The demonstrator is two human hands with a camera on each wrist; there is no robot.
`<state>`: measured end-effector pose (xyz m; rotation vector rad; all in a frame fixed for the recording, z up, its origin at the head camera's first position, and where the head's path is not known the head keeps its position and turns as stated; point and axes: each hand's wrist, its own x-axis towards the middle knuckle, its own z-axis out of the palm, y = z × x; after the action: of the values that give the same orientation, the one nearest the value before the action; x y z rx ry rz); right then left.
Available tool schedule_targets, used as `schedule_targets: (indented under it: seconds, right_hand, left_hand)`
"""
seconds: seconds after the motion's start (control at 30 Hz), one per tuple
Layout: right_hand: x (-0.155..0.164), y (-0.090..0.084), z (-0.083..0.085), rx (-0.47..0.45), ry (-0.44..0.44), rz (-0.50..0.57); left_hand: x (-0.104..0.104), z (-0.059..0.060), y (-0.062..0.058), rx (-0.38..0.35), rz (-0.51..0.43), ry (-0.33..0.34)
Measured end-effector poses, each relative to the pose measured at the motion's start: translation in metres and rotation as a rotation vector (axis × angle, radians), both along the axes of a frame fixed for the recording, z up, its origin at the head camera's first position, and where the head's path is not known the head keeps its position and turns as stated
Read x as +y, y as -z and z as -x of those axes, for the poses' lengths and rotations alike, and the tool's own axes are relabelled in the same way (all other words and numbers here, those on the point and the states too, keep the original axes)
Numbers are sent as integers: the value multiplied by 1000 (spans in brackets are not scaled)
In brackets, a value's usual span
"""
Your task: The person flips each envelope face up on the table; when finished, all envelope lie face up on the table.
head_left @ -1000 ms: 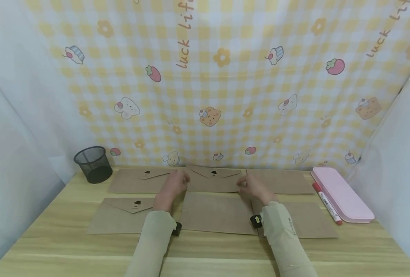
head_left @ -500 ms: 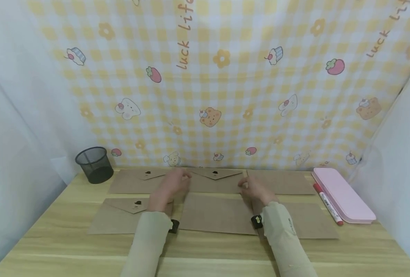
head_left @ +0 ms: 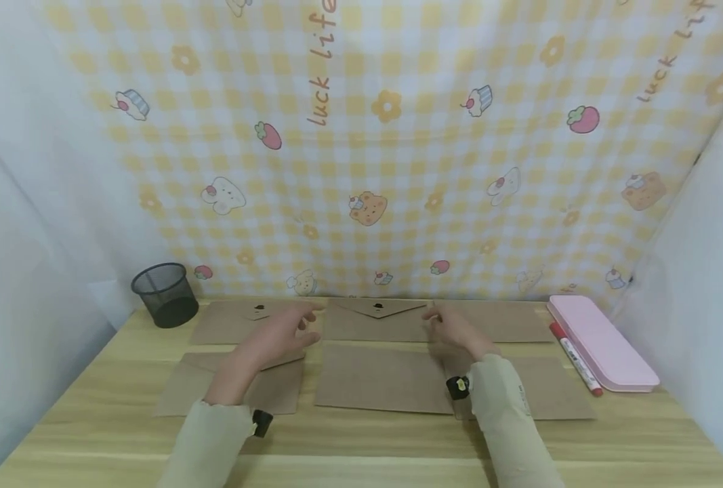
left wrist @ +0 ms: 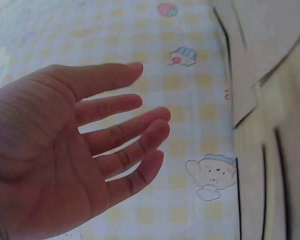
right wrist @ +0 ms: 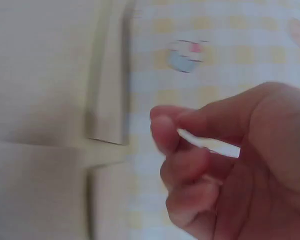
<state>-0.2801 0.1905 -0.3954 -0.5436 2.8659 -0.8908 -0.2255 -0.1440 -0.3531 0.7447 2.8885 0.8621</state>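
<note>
Brown paper envelopes lie on the wooden table in two rows. My left hand holds nothing and hovers over the left pair, the back left envelope and the front left envelope. In the left wrist view its fingers are spread and relaxed. The right hand is over the gap between the back middle envelope, flap side up with a small hat print, and the plain back right envelope. Its thumb and index fingertips meet and the other fingers curl, with nothing between them in the right wrist view.
Plain front middle envelope and front right envelope lie nearer me. A black mesh pen cup stands back left. At right lie a red-capped marker and a pink case. A checked curtain hangs behind the table.
The back middle envelope's flap has settled flatter. My left hand has drawn away from it to the left and toward me, its fingers opening out. The right hand has hardly moved.
</note>
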Motion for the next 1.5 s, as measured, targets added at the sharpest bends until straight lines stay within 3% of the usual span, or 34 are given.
schedule_targets:
  seconds: [0.2,0.4,0.57,0.73,0.87,1.1,1.33,1.5]
  right_hand:
    - [11,-28,-19,-36,-94,160]
    - [12,-44,-45,-20,-220,73]
    - [11,-36,-71,-33,-304,-26]
    - [11,-18,-90,-46,-304,-152]
    - [8,-9,-96,-5,-334,-187]
    - [3,-6,-102,-74,-302,-196]
    - [1,-1,-99,70,-298,-240]
    - [5,1,-93,142,-370,-220]
  left_hand:
    - [-5,-17,14,0,10,123]
    - [-3,-28,30,-50,35,178]
    - [1,-33,38,-55,39,177]
    - [8,-37,42,-101,28,179]
    - [14,-38,44,-119,47,177]
    - [18,-39,48,-128,104,189]
    - [21,-40,49,-117,107,168]
    - [21,-40,48,-137,89,154]
